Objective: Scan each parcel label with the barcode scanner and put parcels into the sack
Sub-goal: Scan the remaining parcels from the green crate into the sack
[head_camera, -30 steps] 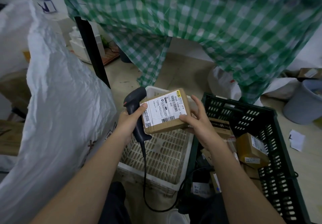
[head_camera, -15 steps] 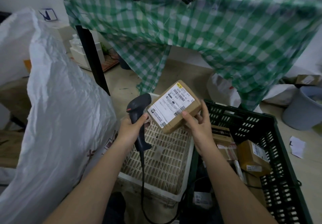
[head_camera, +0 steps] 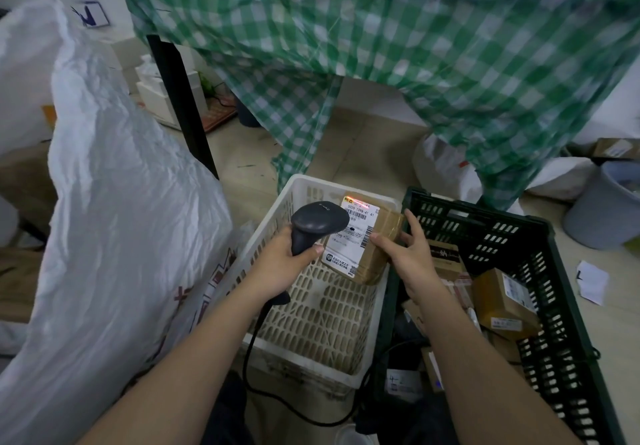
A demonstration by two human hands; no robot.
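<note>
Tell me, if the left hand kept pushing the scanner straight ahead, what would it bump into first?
Most likely the cardboard parcel that the right hand holds: the barcode scanner in the left hand points at its label, where a red line glows. Depth is hard to judge.

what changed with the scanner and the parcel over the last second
The left hand swung the barcode scanner from beside the parcel to above its label, and a red line now lies across the label's top. The right hand lowered the parcel over the white crate. Both grips stayed; nothing was let go.
</note>
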